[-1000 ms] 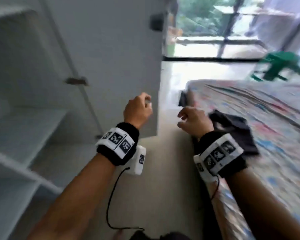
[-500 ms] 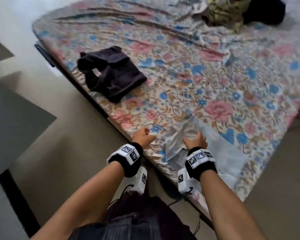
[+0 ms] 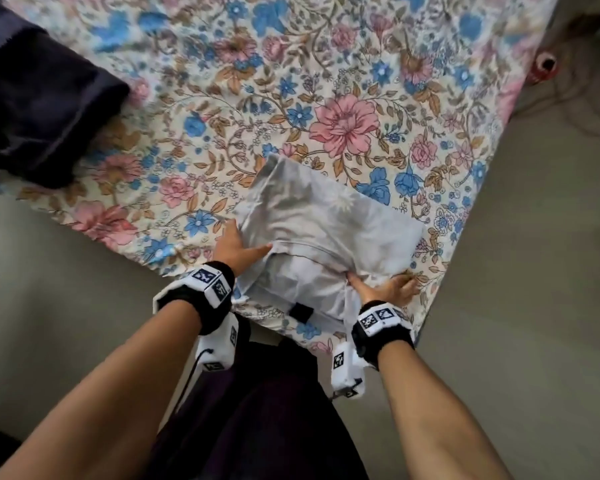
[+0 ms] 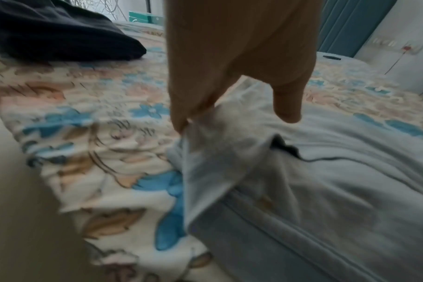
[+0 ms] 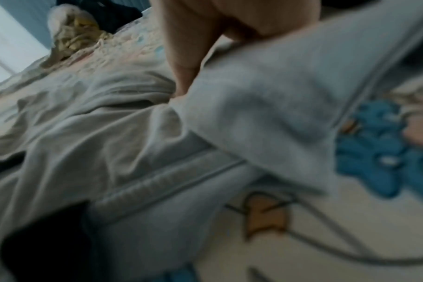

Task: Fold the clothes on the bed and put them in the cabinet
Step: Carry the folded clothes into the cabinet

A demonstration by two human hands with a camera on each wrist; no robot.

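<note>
- So, the grey garment (image 3: 329, 230) is sitting at about 6 o'clock on the bed (image 3: 343, 98), right at the near edge, partly folded over itself with a seam line running across it.
- Left hand (image 3: 234, 245) is at the garment's 9 o'clock side. The left wrist view shows the fingers (image 4: 181, 114) pinching a fold of the grey cloth, with one finger sticking out free.
- Right hand (image 3: 383, 289) is at the garment's 5 o'clock corner, lying fairly flat on the bed with the cloth edge draped over it. The right wrist view is blurry, so I can't tell if it's actually gripping or just tucked under.
- Handling guess: thin, soft jersey-type fabric, super light, no stiffness at all. It'll sag and unfold the second you lift it from one point.
- Best bet looks like taking it at the two side edges of the fold, or sliding flat hands under and carrying it like a tray so the fold survives.
- Not slippery or fragile, just floppy.
- Dark garment (image 3: 39, 105) sits at 10 o'clock, well apart from the grey one.
- Cabinet isn't in view.
</note>
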